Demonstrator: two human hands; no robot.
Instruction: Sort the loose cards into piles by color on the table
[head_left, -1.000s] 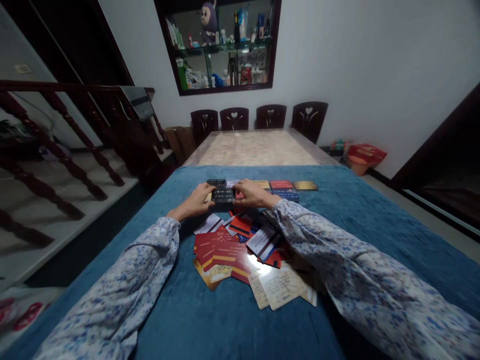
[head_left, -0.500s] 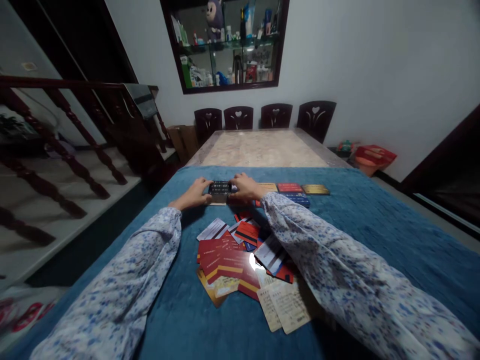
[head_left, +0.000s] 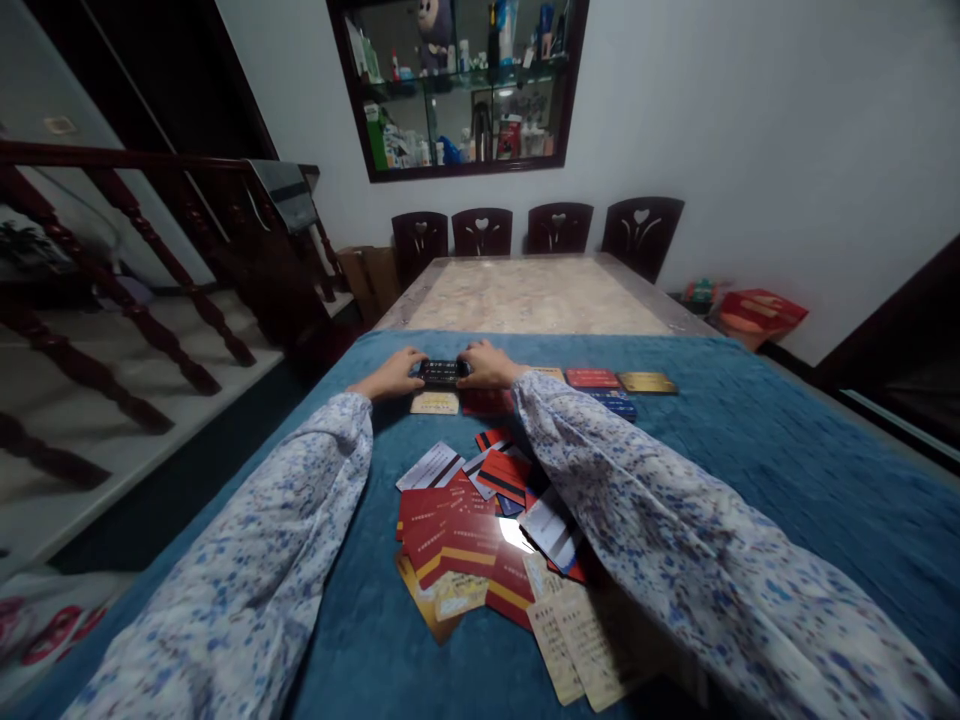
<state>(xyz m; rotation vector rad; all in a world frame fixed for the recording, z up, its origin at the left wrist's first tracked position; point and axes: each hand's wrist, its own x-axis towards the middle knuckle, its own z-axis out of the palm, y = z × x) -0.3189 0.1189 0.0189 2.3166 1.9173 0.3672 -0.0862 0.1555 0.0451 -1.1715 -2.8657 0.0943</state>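
Note:
Between my two hands is a black card (head_left: 440, 374) with pale print, lying at the left end of the back row of cards. My left hand (head_left: 397, 374) grips its left edge with thumb and fingers, and my right hand (head_left: 486, 366) holds its right edge. Just in front of it lie a cream card (head_left: 435, 403) and a dark red card (head_left: 486, 403), the latter partly under my right hand. Farther right are a red card (head_left: 592, 378), a gold card (head_left: 649, 383) and a blue card (head_left: 615, 404), partly behind my right sleeve.
Nearer me is a loose, overlapping heap of maroon cards (head_left: 450, 530), white striped cards (head_left: 431, 468), an orange-red card (head_left: 505, 475) and cream cards (head_left: 592, 640). A blue cloth (head_left: 750, 470) covers this end of the table (head_left: 517, 290). Chairs (head_left: 559, 228) stand beyond.
The black card has shifted back, and the cream card in front of it now shows in full. Both hands stay at its edges. The view has tilted slightly.

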